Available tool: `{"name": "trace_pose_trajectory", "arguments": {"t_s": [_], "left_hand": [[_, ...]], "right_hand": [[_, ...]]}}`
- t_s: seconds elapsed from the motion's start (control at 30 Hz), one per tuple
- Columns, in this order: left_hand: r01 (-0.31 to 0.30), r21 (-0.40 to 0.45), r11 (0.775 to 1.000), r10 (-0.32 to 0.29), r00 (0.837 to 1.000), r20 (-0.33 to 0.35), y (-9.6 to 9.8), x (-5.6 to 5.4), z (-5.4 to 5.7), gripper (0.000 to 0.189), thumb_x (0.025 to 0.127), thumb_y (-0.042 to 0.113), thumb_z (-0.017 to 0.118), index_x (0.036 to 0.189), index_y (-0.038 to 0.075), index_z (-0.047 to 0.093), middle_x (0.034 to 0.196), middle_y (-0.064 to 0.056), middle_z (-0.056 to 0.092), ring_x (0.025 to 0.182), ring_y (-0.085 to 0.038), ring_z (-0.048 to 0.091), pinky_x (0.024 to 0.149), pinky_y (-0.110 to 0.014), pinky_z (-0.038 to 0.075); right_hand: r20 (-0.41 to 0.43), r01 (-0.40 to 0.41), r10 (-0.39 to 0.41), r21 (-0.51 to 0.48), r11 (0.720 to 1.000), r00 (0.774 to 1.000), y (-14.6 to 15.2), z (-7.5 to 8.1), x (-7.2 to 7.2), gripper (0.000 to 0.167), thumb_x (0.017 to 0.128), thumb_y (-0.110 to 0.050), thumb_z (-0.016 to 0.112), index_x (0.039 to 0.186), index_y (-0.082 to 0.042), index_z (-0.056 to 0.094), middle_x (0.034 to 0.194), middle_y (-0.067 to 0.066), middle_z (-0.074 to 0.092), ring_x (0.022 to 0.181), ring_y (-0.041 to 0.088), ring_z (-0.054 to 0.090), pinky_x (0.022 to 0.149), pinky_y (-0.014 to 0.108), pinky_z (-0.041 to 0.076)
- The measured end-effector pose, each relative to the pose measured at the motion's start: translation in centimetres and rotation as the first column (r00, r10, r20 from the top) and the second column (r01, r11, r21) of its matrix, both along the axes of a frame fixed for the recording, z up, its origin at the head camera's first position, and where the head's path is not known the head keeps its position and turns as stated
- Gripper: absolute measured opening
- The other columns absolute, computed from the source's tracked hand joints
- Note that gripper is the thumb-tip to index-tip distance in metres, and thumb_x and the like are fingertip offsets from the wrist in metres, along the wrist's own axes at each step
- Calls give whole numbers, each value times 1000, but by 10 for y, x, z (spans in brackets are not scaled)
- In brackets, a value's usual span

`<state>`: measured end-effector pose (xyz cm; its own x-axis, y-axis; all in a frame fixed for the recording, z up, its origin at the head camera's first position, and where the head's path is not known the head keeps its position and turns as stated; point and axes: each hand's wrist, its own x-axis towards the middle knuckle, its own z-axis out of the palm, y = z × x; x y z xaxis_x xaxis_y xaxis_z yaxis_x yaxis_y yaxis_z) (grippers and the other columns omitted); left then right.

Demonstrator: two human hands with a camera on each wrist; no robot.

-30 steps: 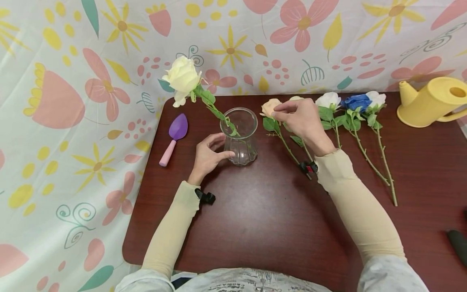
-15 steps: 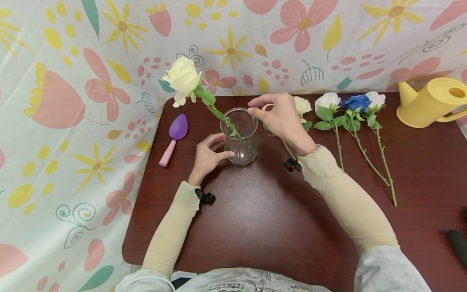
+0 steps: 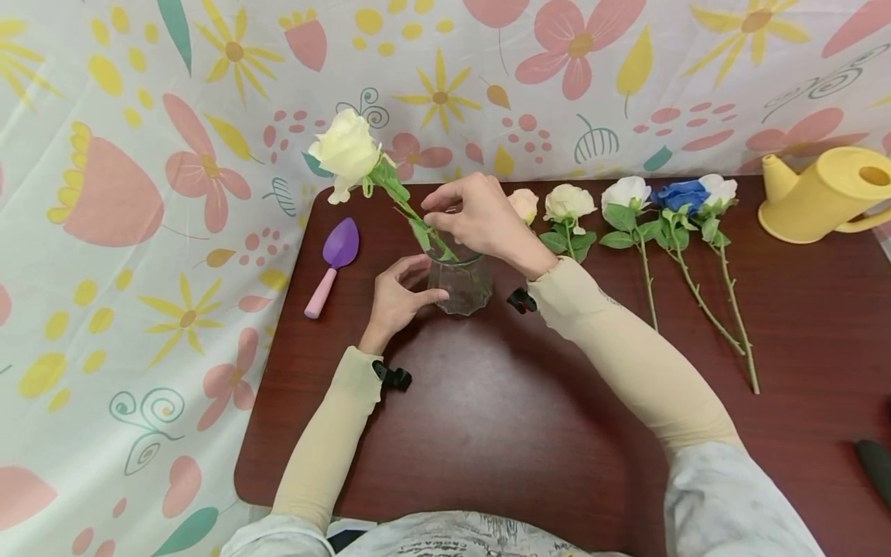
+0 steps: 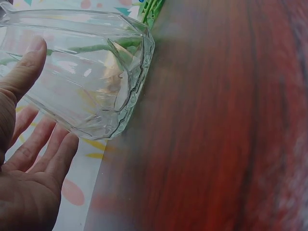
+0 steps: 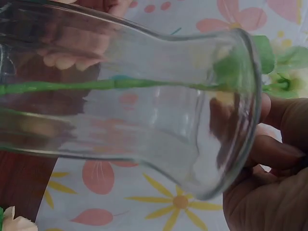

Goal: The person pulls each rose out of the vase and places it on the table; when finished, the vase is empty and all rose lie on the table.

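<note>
A clear glass vase [image 3: 462,290] stands upright near the back left of the table, with a single creamy-white rose [image 3: 346,147] leaning left out of its mouth. My left hand [image 3: 397,300] holds the vase low on its side, thumb in front and fingers behind. Over the rim, my right hand [image 3: 480,216] pinches the rose's stem, with thumb and forefinger close to a leaf. In the right wrist view the green stem [image 5: 115,83] runs down inside the glass, and the right fingertips [image 5: 264,108] are right at the rim.
Peach [image 3: 524,205], cream [image 3: 569,203], white [image 3: 626,192] and blue [image 3: 678,198] roses lie along the back. A yellow watering can [image 3: 807,197] stands at the far right. Left of the vase lies a purple trowel [image 3: 340,246]. Patterned cloth [image 3: 438,46] hangs behind.
My right hand has moved left from above the peach rose to the stem at the vase's mouth. The rose in the vase has shifted slightly left. My left hand has stayed put.
</note>
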<state>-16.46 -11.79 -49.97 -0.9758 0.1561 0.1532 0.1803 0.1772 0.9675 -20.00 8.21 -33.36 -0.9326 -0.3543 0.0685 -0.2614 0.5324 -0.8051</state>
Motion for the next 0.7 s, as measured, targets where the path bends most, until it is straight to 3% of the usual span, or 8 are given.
{"name": "trace_pose_trajectory", "arguments": {"t_s": [0.23, 0.4, 0.57, 0.7], "left_hand": [[-12, -18, 1000, 12, 1000, 6, -1, -1, -1, 67, 77, -3, 97, 139, -3, 71, 134, -27, 73, 129, -42, 72, 111, -44, 65], [-18, -59, 998, 20, 999, 34, -2, -1, -1, 70, 79, 2, 97, 143, -3, 68, 137, -26, 74, 130, -41, 73, 111, -47, 65], [-20, -74, 997, 23, 999, 40, -2, -1, -1, 70, 79, 2, 97, 143, -5, 67, 136, -28, 74, 127, -43, 74, 109, -50, 65], [-27, -80, 996, 31, 998, 48, -1, -1, 0, 72, 79, 3, 98, 144, -5, 67, 137, -28, 74, 128, -42, 74, 110, -51, 65]], "right_hand": [[-2, -25, 26, 59, 998, 1000, -6, 1, 0, 19, 99, -17, 80, 117, -10, 85, 110, 8, 86, 91, 23, 82, 72, 21, 56], [11, -38, 37, 75, 996, 999, -8, 0, 0, 19, 99, -17, 81, 116, -11, 85, 110, 6, 86, 77, 25, 80, 64, 20, 55], [2, -33, 33, 102, 994, 999, -9, -1, 0, 18, 99, -18, 81, 116, -13, 86, 114, 4, 85, 78, 16, 74, 67, 21, 52], [-8, -39, 40, 93, 995, 999, -9, -3, 0, 17, 99, -18, 81, 115, -13, 86, 115, 4, 85, 80, 18, 76, 69, 21, 52]]}}
